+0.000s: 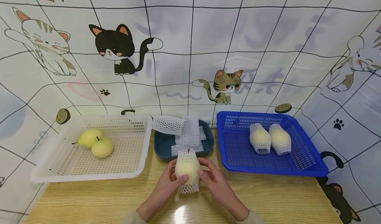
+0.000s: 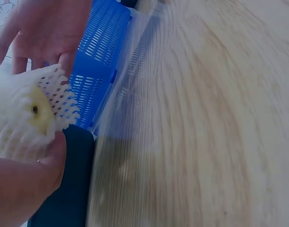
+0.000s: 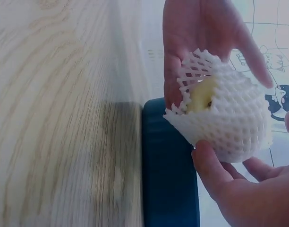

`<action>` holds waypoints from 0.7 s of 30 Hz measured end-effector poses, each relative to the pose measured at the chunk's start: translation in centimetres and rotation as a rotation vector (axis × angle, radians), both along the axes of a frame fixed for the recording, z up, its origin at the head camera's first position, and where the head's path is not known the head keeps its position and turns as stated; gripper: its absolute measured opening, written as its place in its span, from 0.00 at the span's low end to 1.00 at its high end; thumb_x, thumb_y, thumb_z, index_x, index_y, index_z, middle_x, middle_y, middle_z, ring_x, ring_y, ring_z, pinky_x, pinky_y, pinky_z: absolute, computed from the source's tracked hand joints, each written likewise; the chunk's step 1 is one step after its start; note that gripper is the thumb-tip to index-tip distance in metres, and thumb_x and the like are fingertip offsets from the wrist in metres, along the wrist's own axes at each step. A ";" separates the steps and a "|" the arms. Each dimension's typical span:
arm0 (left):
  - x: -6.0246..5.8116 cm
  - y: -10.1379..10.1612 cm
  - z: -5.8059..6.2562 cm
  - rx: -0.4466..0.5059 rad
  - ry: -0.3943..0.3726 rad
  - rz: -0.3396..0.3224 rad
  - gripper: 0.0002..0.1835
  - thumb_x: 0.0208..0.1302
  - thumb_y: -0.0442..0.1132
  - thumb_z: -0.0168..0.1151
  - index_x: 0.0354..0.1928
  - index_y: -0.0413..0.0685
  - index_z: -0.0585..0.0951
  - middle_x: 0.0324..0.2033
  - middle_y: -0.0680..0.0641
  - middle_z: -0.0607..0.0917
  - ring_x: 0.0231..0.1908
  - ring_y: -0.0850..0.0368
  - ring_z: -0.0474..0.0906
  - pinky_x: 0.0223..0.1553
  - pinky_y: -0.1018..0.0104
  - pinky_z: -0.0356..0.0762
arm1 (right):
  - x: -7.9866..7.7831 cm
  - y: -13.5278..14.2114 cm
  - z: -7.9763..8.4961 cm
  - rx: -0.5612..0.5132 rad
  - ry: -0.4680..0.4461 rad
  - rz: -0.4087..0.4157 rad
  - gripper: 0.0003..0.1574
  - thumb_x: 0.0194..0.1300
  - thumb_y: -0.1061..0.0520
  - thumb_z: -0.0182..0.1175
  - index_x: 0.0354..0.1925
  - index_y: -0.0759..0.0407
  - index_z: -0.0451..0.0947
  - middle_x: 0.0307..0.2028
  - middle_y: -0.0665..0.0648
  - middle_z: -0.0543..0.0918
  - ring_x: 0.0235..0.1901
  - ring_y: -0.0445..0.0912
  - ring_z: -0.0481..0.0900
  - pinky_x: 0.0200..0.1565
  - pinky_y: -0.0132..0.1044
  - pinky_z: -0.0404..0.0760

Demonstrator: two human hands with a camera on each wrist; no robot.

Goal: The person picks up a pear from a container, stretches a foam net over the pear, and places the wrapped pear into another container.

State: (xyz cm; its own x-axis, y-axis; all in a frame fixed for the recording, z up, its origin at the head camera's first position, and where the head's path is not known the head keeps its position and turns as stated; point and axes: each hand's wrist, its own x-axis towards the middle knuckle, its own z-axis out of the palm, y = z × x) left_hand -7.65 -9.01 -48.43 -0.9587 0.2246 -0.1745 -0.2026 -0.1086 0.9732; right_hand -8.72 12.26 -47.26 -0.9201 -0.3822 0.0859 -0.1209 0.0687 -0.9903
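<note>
Both hands hold a pale yellow pear (image 1: 188, 170) in a white foam net sleeve (image 3: 239, 113) over the near edge of the teal basket. Its stem pokes out at the top end; the sleeve's lower end hangs loose below the fruit, and the pear's base shows through that opening in both wrist views. My left hand (image 1: 166, 183) grips its left side, thumb across the front. On the right side, my right hand (image 1: 216, 184) has its thumb against the net, fingers partly hidden behind. Spare foam nets (image 1: 191, 131) lie in the teal basket (image 1: 162, 153).
At left, a white basket (image 1: 143, 154) contains two bare pears (image 1: 102, 147). A blue basket (image 1: 238, 157) at right has two net-covered pears (image 1: 260, 138). The wooden table (image 1: 282, 197) runs in front, and a cat-patterned cloth (image 1: 175, 68) stands behind.
</note>
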 end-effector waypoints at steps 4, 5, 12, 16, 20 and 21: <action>0.1 -0.3 -0.1 0.017 0.027 -0.018 0.35 0.78 0.47 0.56 0.77 0.40 0.56 0.70 0.32 0.66 0.64 0.44 0.72 0.60 0.59 0.75 | 0.0 -0.1 0.0 0.003 -0.057 -0.007 0.32 0.80 0.55 0.54 0.75 0.63 0.61 0.73 0.68 0.65 0.64 0.64 0.75 0.56 0.37 0.80; 0.2 -0.3 -0.1 0.034 0.036 -0.024 0.33 0.80 0.46 0.53 0.77 0.40 0.56 0.70 0.32 0.66 0.63 0.45 0.72 0.60 0.60 0.75 | 0.0 -0.1 0.0 0.002 -0.072 -0.007 0.33 0.80 0.55 0.55 0.76 0.62 0.60 0.73 0.68 0.65 0.65 0.64 0.75 0.55 0.37 0.81; 0.3 -0.3 -0.1 0.117 0.096 -0.061 0.29 0.83 0.45 0.44 0.76 0.37 0.57 0.67 0.34 0.67 0.59 0.52 0.77 0.60 0.63 0.76 | 0.0 -0.3 0.4 -0.010 -0.162 -0.027 0.45 0.75 0.53 0.62 0.80 0.59 0.53 0.70 0.69 0.65 0.64 0.63 0.75 0.53 0.43 0.83; 0.3 -0.1 0.2 0.143 0.107 -0.078 0.29 0.83 0.44 0.42 0.76 0.36 0.57 0.66 0.35 0.68 0.58 0.50 0.77 0.59 0.62 0.77 | 0.0 -0.4 0.4 0.001 -0.170 -0.056 0.50 0.72 0.53 0.64 0.80 0.60 0.50 0.67 0.70 0.70 0.61 0.60 0.77 0.52 0.43 0.83; 0.3 -0.1 0.3 0.168 0.118 -0.112 0.30 0.83 0.45 0.39 0.77 0.35 0.54 0.68 0.34 0.65 0.59 0.48 0.76 0.60 0.62 0.76 | 0.0 -0.4 0.6 0.019 -0.170 -0.082 0.51 0.72 0.52 0.65 0.80 0.60 0.49 0.66 0.70 0.70 0.61 0.60 0.76 0.54 0.47 0.83; 0.3 -0.1 0.3 0.174 0.123 -0.121 0.30 0.83 0.45 0.38 0.77 0.35 0.54 0.68 0.34 0.65 0.59 0.48 0.76 0.60 0.62 0.76 | 0.0 -0.4 0.6 0.020 -0.169 -0.087 0.51 0.72 0.52 0.65 0.80 0.60 0.49 0.66 0.70 0.70 0.62 0.60 0.76 0.54 0.48 0.83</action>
State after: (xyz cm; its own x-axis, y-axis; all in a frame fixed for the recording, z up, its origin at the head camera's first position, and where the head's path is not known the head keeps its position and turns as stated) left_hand -7.37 -9.14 -48.15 -0.9348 0.3552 -0.0066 -0.1051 -0.2586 0.9602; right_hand -8.72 11.86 -46.64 -0.9503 -0.3010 -0.0799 0.0545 0.0917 -0.9943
